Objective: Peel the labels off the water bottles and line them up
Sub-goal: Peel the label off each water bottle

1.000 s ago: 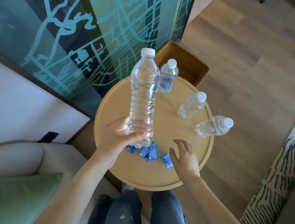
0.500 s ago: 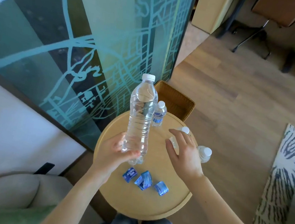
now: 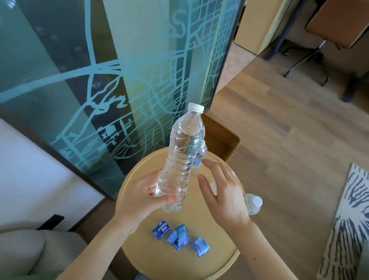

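My left hand grips the lower part of a clear, label-free water bottle with a white cap, held upright above the round wooden table. My right hand hovers open just right of it, fingers spread, over a bare bottle that it mostly hides. Another bare bottle pokes out at the table's right edge. Behind the held bottle stands a bottle with a blue label. Three crumpled blue labels lie on the near part of the table.
A wicker basket stands on the floor behind the table. A frosted glass panel runs along the left, a beige sofa sits at lower left, and a patterned rug lies at right. An office chair stands far back.
The view has tilted up and away from the table. My right hand rose from beside the labels to hover next to the held bottle. The left hand kept its grip on the bottle.
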{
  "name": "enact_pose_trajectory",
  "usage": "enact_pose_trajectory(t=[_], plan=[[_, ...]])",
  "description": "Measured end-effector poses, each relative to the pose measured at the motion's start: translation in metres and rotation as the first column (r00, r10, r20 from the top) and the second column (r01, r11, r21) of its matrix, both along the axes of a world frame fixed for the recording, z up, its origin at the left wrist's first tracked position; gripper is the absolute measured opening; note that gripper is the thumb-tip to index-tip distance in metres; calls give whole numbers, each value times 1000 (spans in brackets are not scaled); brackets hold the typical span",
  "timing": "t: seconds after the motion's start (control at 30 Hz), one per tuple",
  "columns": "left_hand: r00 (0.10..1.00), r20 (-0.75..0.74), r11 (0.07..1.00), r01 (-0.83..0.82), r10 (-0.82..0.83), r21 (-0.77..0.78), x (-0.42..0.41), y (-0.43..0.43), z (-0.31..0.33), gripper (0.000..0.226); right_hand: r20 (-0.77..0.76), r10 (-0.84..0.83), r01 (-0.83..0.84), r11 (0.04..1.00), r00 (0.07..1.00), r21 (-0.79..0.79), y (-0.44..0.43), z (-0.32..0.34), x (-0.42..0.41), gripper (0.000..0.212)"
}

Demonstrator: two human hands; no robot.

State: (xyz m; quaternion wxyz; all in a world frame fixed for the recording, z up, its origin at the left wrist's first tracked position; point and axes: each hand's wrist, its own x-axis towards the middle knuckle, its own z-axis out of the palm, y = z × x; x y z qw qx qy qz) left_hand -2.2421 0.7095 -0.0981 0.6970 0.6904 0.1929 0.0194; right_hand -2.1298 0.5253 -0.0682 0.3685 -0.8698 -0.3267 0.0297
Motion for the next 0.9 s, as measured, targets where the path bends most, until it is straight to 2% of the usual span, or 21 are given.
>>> enact_pose_trajectory(t=[0.17,0.27,0.37,0.6,0.67,0.77,0.9], plan=[[1000,-8,1000,13,-13,-10,5,-4,15,60,-37,-15,18,995,999,95,4,33,17,38],[999,11,999,34,-35,18,11,-7,30,57,-144,-17,51,970,989,239,8,62,28,48],[998,43,999,36,-37,30,16,-11,44,60,-299,61,60,924,952,378,11,89,39,58],[997,66,997,48,-52,60,25,-21,57,72,-502,209,63,879,839,472,11,122,55,88],[996,78,995,45,-52,86,26,-23,58,69,-508,233,30,889,830,457,8,123,57,81],[992,108,992,49,-62,118,26,-29,59,63,-455,206,18,898,866,440,5,121,57,50],[985,142,984,71,-95,165,26,-36,61,63,-418,208,30,867,884,497,-1,118,54,41]])
